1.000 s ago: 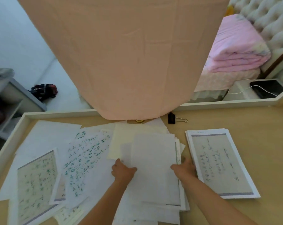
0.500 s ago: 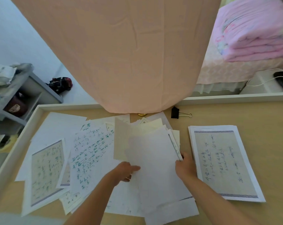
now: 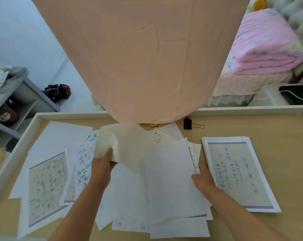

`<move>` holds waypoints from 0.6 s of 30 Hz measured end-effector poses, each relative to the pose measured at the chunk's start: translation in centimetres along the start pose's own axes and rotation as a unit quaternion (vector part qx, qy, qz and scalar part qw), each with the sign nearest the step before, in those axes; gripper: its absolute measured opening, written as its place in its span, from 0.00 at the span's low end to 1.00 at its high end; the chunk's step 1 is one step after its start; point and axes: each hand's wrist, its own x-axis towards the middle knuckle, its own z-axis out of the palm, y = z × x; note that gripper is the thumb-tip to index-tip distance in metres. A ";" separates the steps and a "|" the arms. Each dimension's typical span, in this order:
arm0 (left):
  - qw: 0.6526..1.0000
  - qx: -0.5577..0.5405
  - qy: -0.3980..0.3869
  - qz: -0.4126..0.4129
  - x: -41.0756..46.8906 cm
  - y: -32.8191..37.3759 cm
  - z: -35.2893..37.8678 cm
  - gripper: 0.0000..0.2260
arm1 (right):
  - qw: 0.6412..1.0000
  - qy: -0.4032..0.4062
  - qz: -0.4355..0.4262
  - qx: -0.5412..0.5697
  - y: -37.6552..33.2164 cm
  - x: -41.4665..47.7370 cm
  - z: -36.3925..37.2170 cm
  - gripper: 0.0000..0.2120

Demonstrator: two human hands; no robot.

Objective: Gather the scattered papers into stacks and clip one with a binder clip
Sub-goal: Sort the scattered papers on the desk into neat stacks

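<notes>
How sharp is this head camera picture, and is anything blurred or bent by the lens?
Head view: soft light, no glare; the cream sheet that the left hand pinches is motion-blurred; the white pile in the right hand and the written stack look sharper; the pink quilt smears near the corner.

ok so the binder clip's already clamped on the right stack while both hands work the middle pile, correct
No: the head view shows the binder clip lying loose on the desk beyond the right stack, not clamped on it. The left hand, pinching a cream sheet, and right hand work the middle pile.
</notes>
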 end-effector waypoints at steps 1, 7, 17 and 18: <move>0.999 -0.028 -0.045 0.003 0.2 1.7 -0.7 0.18 | 1.000 -0.014 0.000 -0.003 -0.5 -0.4 0.6 0.19; 0.956 0.011 -0.286 -0.069 1.2 8.0 -3.2 0.23 | 0.998 -0.065 0.001 0.010 -3.5 -1.8 4.5 0.17; 0.861 0.474 -0.184 -0.004 0.7 -4.7 -2.3 0.13 | 0.987 -0.124 0.084 0.060 -3.8 -2.7 4.7 0.11; 0.849 0.496 -0.179 0.007 0.8 -5.6 -2.2 0.14 | 0.986 -0.121 0.093 0.065 -3.1 -2.3 4.7 0.11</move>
